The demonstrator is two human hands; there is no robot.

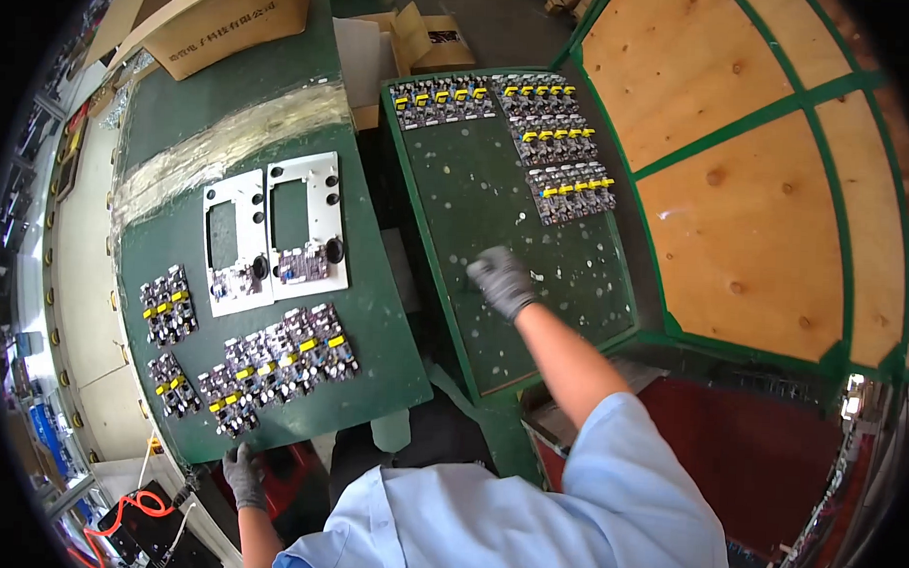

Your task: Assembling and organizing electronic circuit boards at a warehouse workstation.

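In a grey glove, my right hand is over the green table on the right. Its fingers are curled in, hiding whatever they may hold. My left hand, also gloved, is low at the front edge of the left green table, fingers loosely apart and holding nothing I can see. Just beyond it lies a cluster of circuit boards with yellow parts. Two white frame plates with cutouts lie side by side farther back; a circuit board sits at the near end of the right plate, another on the left.
More circuit boards stand in rows along the far and right parts of the right table. Wooden panels in green framing rise beyond it. A cardboard box rests on the left table's far end. An orange coiled hose hangs at lower left.
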